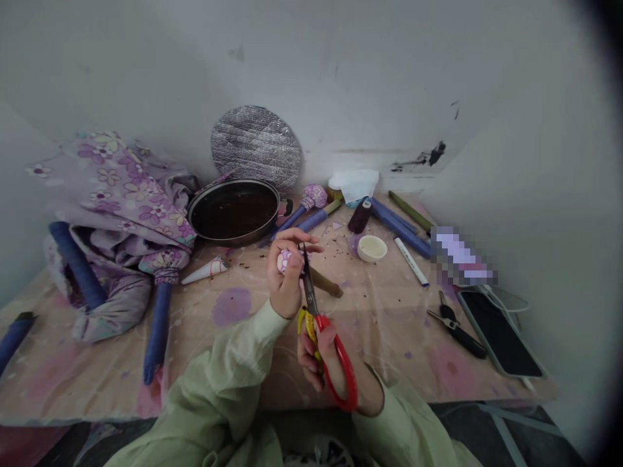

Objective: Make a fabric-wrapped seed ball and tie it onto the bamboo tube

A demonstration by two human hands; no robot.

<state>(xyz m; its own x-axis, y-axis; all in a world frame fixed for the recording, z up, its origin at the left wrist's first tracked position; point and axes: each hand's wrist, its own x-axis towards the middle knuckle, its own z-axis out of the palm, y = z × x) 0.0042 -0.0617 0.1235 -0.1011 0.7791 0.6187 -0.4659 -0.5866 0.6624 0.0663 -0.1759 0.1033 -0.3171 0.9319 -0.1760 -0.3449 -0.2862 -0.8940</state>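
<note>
My left hand (283, 272) is closed around a small bundle of white-and-purple patterned cloth (287, 261), held above the table. A brown stick (327, 284) reaches out to the right behind the scissor blades; whether it is joined to the bundle is hidden. In my right hand (311, 353) is a pair of scissors (310, 295) with red and yellow handles. Their blades point up and lie against the right side of the bundle, beside my left fingers. The blades look nearly closed, and I cannot tell whether anything is between them.
Leftward lie flowered cloth (131, 181), a blue-handled dabber (158, 324) and a white cone (207, 269). Behind are a dark pan (238, 211) and silver disc (257, 146). Rightward are a thread spool (360, 217), white bowl (372, 248), marker (411, 263), black-handled tool (462, 334) and phone (501, 331).
</note>
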